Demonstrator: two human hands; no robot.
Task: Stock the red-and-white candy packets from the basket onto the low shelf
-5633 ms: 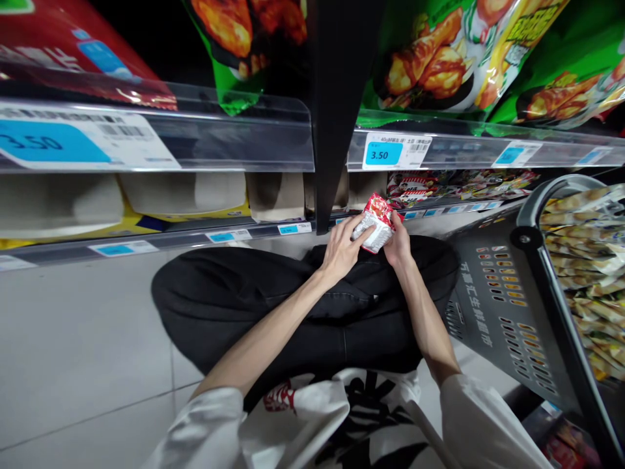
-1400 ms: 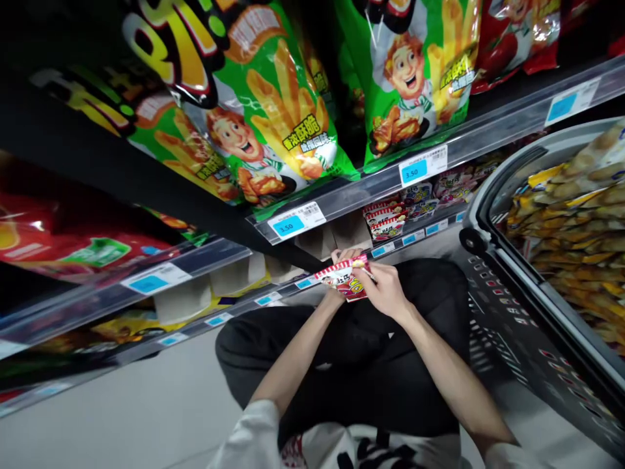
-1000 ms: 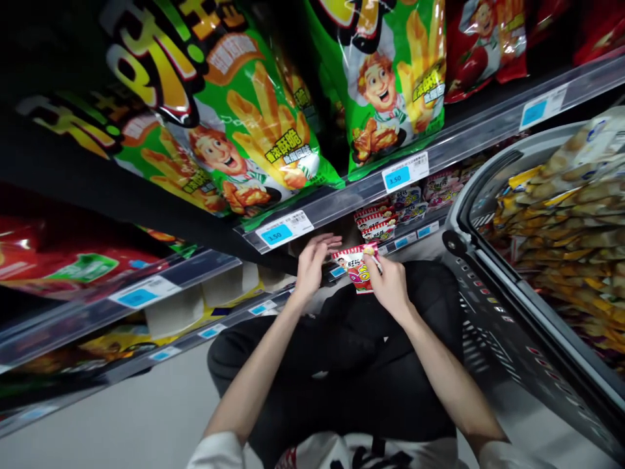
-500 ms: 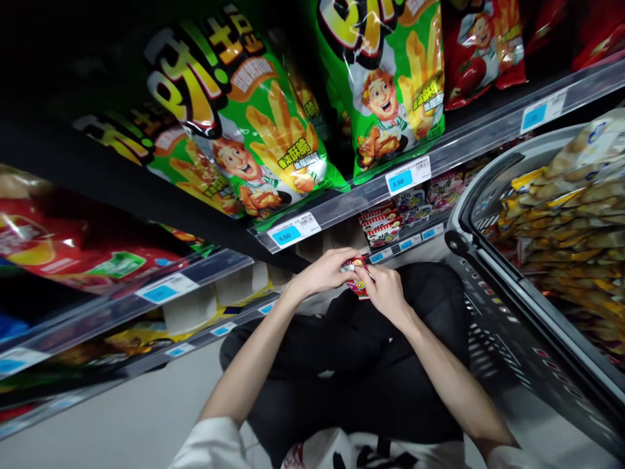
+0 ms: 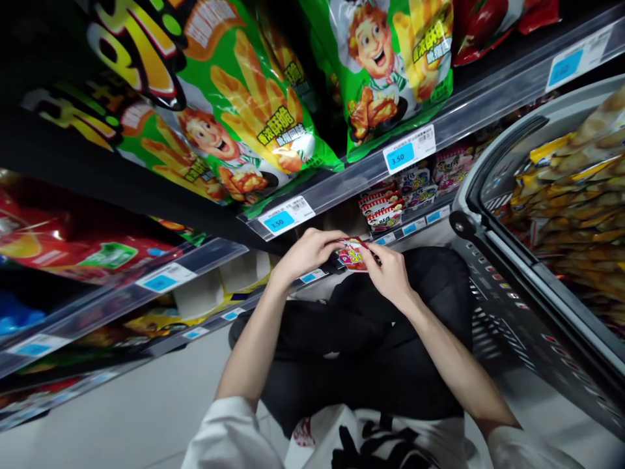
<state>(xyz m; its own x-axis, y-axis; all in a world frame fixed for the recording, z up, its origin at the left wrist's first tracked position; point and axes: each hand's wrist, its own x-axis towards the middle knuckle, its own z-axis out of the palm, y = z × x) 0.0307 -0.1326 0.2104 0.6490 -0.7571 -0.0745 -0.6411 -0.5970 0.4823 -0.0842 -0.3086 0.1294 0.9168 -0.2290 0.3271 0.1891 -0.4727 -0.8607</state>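
Between my two hands is a small red snack packet (image 5: 352, 255) with colourful lettering, held above my lap near the shelf. My left hand (image 5: 312, 251) grips its left edge, fingers bent over the top. On the other side my right hand (image 5: 389, 268) pinches its right edge, the thumb lying on the front. Just beyond the hands, a stack of small red-and-white snack packs (image 5: 383, 212) sits on the low shelf, with blue-and-white packs (image 5: 415, 185) beside it.
A grey shopping basket (image 5: 517, 260) full of yellow-brown packets (image 5: 581, 208) stands at my right. Large green chip bags (image 5: 234, 117) fill the shelf above, over a price-tag rail (image 5: 342, 176). Red bags (image 5: 73, 241) lie on the left shelf.
The packet has turned so more of its lettered front shows. Both hands sit slightly higher and a little further apart. The view has tilted, shifting the shelf bags upward.
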